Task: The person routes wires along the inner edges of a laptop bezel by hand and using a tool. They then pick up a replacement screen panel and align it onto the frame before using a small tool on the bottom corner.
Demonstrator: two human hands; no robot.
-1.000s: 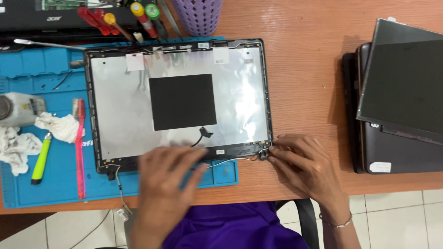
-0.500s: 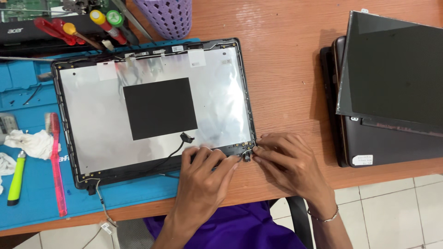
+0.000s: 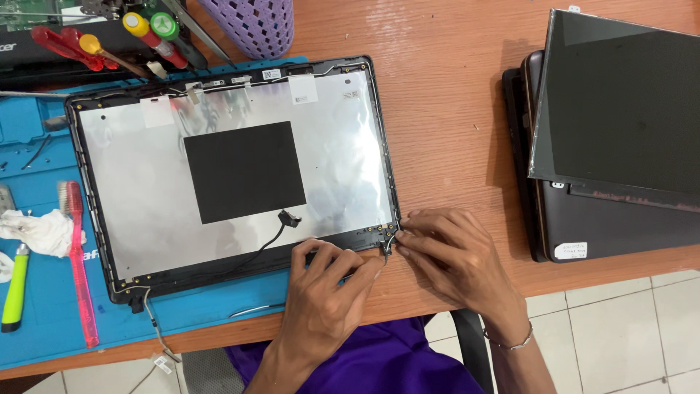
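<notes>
A laptop lid back cover (image 3: 146, 211) lies face up, its inside lined with silver foil and a black square patch (image 3: 244, 171). A thin black cable (image 3: 266, 237) with a small connector runs across its lower part. My left hand (image 3: 324, 292) rests fingertips on the cover's lower edge near its right corner. My right hand (image 3: 452, 255) pinches a thin wire (image 3: 386, 246) at that lower right corner, by the hinge area. Both hands nearly touch each other there.
A blue work mat (image 3: 44, 321) lies under the cover, with a pink toothbrush (image 3: 79, 270), white tissue (image 3: 40, 232) and green-handled tool (image 3: 14, 288) on it. Screwdrivers (image 3: 138, 36) and a purple basket (image 3: 255, 25) stand behind. A dark laptop (image 3: 605, 219) with a loose screen panel (image 3: 620, 102) sits right.
The camera has moved closer and shifted. My left hand has slid right along the lower edge toward the right corner, where my right hand stays on the wire.
</notes>
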